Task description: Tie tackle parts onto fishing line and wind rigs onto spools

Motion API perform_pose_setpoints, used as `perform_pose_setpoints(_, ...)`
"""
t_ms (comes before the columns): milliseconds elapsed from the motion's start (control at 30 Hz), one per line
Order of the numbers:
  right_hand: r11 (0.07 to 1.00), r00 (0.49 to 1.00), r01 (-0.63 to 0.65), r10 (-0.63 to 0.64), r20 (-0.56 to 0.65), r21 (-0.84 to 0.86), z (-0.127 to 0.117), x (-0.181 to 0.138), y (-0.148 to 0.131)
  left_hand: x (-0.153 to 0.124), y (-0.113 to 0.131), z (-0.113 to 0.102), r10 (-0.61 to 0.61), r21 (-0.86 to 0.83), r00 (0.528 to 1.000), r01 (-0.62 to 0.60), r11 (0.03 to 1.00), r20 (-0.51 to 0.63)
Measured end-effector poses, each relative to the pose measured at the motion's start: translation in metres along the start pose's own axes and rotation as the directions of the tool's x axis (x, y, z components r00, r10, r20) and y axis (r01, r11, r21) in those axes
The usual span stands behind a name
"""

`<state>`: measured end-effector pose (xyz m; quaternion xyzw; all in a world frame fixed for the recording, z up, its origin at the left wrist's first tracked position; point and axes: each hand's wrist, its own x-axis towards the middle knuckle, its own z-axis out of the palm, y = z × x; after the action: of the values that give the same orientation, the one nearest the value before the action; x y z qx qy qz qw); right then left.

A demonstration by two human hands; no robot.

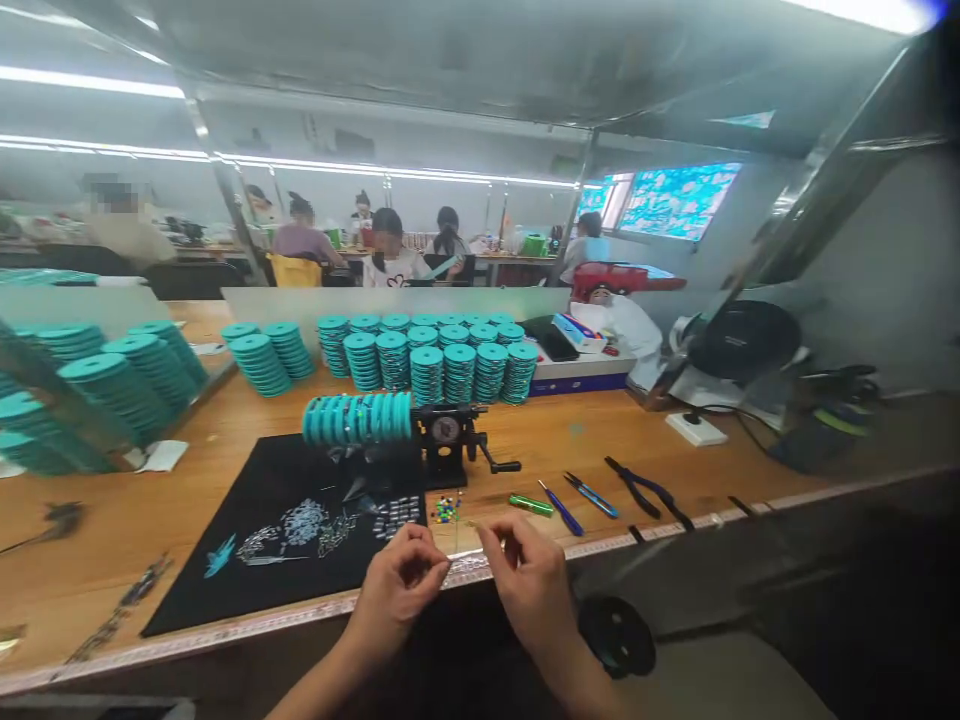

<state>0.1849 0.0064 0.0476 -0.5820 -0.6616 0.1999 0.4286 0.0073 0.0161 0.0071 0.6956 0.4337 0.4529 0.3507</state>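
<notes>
**A:** What are the hands doing?

**B:** The left hand (397,585) is pinching a thin wire (466,556) just above the front edge of the bench; the right hand (529,580) is holding the same wire, its fingertips (486,534) nearly closed on it; the wire is spanning the small gap between the hands, and neither hand is holding anything else.

**A:** What is lying closest to them?

**B:** A small heap of coloured beads (446,510) is sitting just beyond the fingers on the wooden bench (600,450); a black mat (187,600) is lying to the left, with small metal pieces (304,522) scattered across it; a tape measure (255,628) is running along the bench edge.

**A:** And farther out?

**B:** A hand crank (446,435) is holding a row of teal spools (356,420); green tube (531,505), blue-handled cutters (592,495) and black pliers (645,490) are lying to the right; more teal spools (427,375) are standing in stacks behind; other people (390,250) are sitting at distant benches.
</notes>
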Motion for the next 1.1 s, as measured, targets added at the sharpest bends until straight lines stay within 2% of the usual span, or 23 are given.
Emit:
perform_pose_setpoints(33,0.994,0.997,-0.075,0.072,0.031,0.080,0.002,-0.010,0.000,-0.001,0.001,-0.001,-0.022,-0.023,1.000,0.023,0.999,0.008)
perform_pose_setpoints(100,0.918,0.944,-0.286,0.221,0.245,0.274,0.012,-0.028,0.003,-0.003,0.003,-0.001,-0.050,-0.054,0.998,0.051,0.997,0.022)
perform_pose_setpoints(167,0.798,0.856,-0.456,0.271,0.441,0.394,0.022,-0.040,0.006,-0.005,0.006,-0.001,-0.064,-0.065,0.998,0.066,0.996,0.029)
perform_pose_setpoints(200,0.783,0.845,-0.468,0.261,0.467,0.409,0.026,-0.044,0.006,-0.006,0.007,-0.001,-0.069,-0.068,0.997,0.071,0.995,0.030)
perform_pose_setpoints(233,0.820,0.871,-0.413,0.227,0.437,0.397,0.028,-0.046,0.006,-0.006,0.008,-0.001,-0.073,-0.061,0.997,0.074,0.995,0.031)
perform_pose_setpoints(267,0.888,0.919,-0.296,0.165,0.357,0.351,0.027,-0.048,0.004,-0.007,0.009,-0.002,-0.070,-0.041,0.997,0.071,0.997,0.033)
perform_pose_setpoints(300,0.953,0.964,-0.139,0.068,0.257,0.270,0.025,-0.048,0.002,-0.007,0.010,-0.003,-0.055,-0.005,0.998,0.055,0.998,0.034)
perform_pose_setpoints(333,0.986,0.983,0.022,-0.052,0.175,0.167,0.022,-0.046,0.000,-0.008,0.010,-0.004,-0.018,0.048,0.999,0.016,0.999,0.037)
perform_pose_setpoints(367,0.985,0.977,0.157,-0.165,0.133,0.070,0.018,-0.042,-0.002,-0.008,0.009,-0.006,0.038,0.109,0.998,-0.043,0.993,0.046)
perform_pose_setpoints(433,0.962,0.949,0.270,-0.262,0.174,-0.028,0.012,-0.030,-0.004,-0.009,0.005,-0.009,0.166,0.211,0.983,-0.180,0.961,0.084)
perform_pose_setpoints(500,0.971,0.931,0.238,-0.221,0.289,-0.026,0.013,-0.011,-0.001,-0.008,-0.001,-0.011,0.258,0.237,0.955,-0.286,0.928,0.144)
perform_pose_setpoints(600,0.986,0.899,0.164,-0.152,0.410,0.005,0.025,0.021,0.011,-0.005,-0.011,-0.013,0.314,0.218,0.922,-0.362,0.906,0.227)
perform_pose_setpoints(667,0.988,0.875,0.154,-0.146,0.462,0.021,0.034,0.037,0.017,-0.003,-0.015,-0.011,0.324,0.209,0.913,-0.377,0.902,0.246)
perform_pose_setpoints(733,0.989,0.874,0.145,-0.135,0.467,0.015,0.037,0.043,0.018,-0.003,-0.015,-0.008,0.301,0.210,0.929,-0.345,0.915,0.217)
perform_pose_setpoints(800,0.990,0.913,0.137,-0.119,0.391,-0.017,0.032,0.037,0.013,-0.004,-0.011,-0.004,0.242,0.215,0.959,-0.270,0.938,0.149)
perform_pose_setpoints(867,0.989,0.972,0.136,-0.123,0.199,-0.056,0.022,0.021,0.004,-0.006,-0.005,-0.001,0.169,0.210,0.983,-0.181,0.961,0.075)
perform_pose_setpoints(933,0.989,0.991,0.130,-0.131,-0.008,-0.064,0.012,0.000,-0.003,-0.009,0.001,0.001,0.108,0.190,0.993,-0.113,0.975,0.036)
perform_pose_setpoints(967,0.993,0.993,0.107,-0.109,-0.043,-0.045,0.008,-0.010,-0.004,-0.010,0.003,0.001,0.076,0.169,0.997,-0.080,0.982,0.030)
perform_pose_setpoints(1000,0.998,0.997,0.063,-0.063,-0.033,-0.009,0.007,-0.020,-0.005,-0.011,0.004,0.001,0.044,0.140,0.999,-0.048,0.989,0.029)
perform_pose_setpoints(1033,0.999,1.000,-0.005,0.004,0.028,0.050,0.008,-0.028,-0.004,-0.011,0.005,0.001,0.012,0.106,1.000,-0.015,0.994,0.027)
perform_pose_setpoints(1100,0.965,0.969,-0.175,0.134,0.209,0.194,0.014,-0.040,0.000,-0.012,0.006,0.001,-0.044,0.036,0.999,0.043,0.998,0.026)
